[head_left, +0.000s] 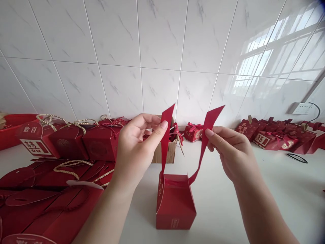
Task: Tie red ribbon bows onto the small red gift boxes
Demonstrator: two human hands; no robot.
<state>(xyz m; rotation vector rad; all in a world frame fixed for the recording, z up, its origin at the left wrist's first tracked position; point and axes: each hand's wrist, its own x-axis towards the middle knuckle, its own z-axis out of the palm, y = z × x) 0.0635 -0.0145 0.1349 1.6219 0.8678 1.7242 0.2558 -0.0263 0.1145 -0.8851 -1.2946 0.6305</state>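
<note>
A small red gift box [176, 210] stands upright on the white table in front of me, its top folded inward. A red ribbon [165, 142] runs across the box, and its two ends rise up from either side. My left hand [143, 145] pinches one end between thumb and fingers, above the left side of the box. The other end is pinched by my right hand [225, 147], above and to the right. Both slanted ribbon tips stick up past my thumbs. Neither hand touches the box itself.
Red boxes with rope handles [99, 142] and stacked flat red cartons [50, 210] fill the left. A cardboard box [169, 154] stands behind, beside a small bow-tied box [192, 133]. More red boxes [276, 135], a black loop [297, 158] and a power strip [303, 108] are at right.
</note>
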